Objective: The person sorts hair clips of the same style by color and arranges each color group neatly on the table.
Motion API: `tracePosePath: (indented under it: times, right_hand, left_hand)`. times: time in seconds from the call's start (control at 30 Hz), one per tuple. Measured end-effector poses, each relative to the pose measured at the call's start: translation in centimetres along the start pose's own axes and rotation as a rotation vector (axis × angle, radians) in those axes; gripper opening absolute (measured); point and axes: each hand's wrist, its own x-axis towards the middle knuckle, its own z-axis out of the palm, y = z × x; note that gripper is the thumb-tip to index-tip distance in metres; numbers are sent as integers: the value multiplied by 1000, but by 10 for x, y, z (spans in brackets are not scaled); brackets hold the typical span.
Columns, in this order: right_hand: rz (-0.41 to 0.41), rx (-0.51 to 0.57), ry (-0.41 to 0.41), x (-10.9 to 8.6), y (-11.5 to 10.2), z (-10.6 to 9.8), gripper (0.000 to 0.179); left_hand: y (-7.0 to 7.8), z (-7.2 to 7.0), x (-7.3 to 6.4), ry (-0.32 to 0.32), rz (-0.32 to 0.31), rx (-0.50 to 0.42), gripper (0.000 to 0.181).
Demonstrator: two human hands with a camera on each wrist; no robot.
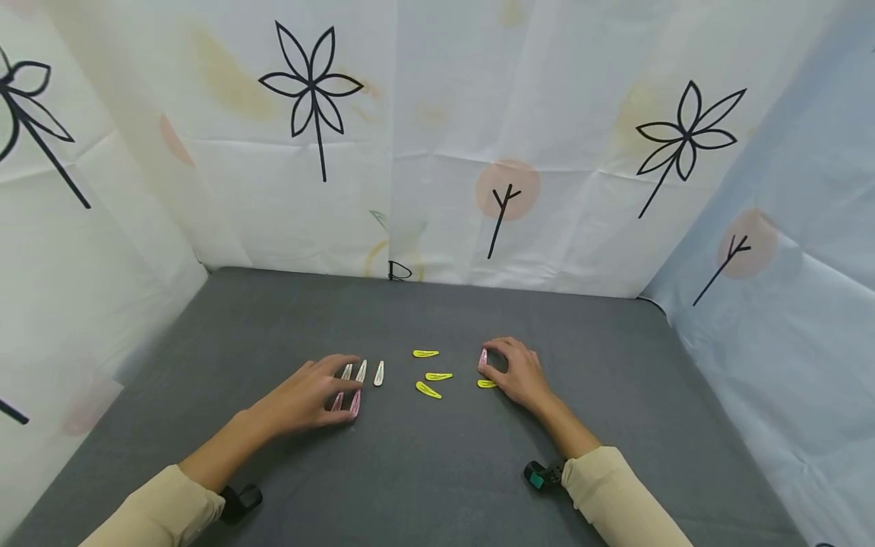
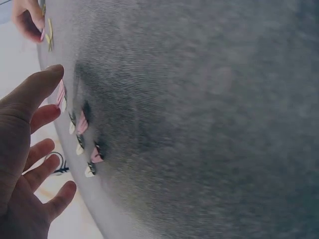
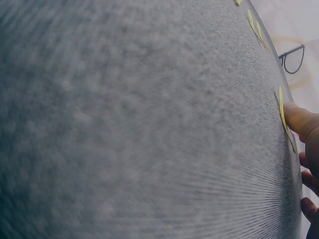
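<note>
My left hand (image 1: 316,395) is over the left side of the grey table and pinches a pink hair clip (image 2: 61,93) between thumb and index finger. Its other fingers are spread above white hair clips (image 1: 361,370) and further pink ones, which it partly hides. Another white clip (image 1: 379,373) lies just right of these fingers. On the right, my right hand (image 1: 521,374) pinches a pink hair clip (image 1: 483,358) between thumb and index finger. Below that thumb lies a yellow hair clip (image 1: 486,384), partly covered by the hand.
Between the hands, three yellow hair clips (image 1: 438,376) lie apart on the grey tabletop (image 1: 437,471). White patterned cloth (image 1: 437,137) hangs behind the table and along both sides. Dark wrist devices (image 1: 543,475) are at both sleeve cuffs.
</note>
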Motion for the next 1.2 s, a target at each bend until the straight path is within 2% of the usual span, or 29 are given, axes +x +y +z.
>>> tracePosePath:
  times: [0.3,0.93,1.2]
  right_hand:
    - [3,-1,-3,0,0,0,44]
    - [34,18,-26,4,-1,-3,44]
    - [18,23,-34,5,3,-4,47]
  left_hand:
    - [-1,5,-9,-65,-60,14,42]
    - [-7,15,-15,-1,-96,-50,47]
    - [-9,15,-14,-39,-114,-56,50]
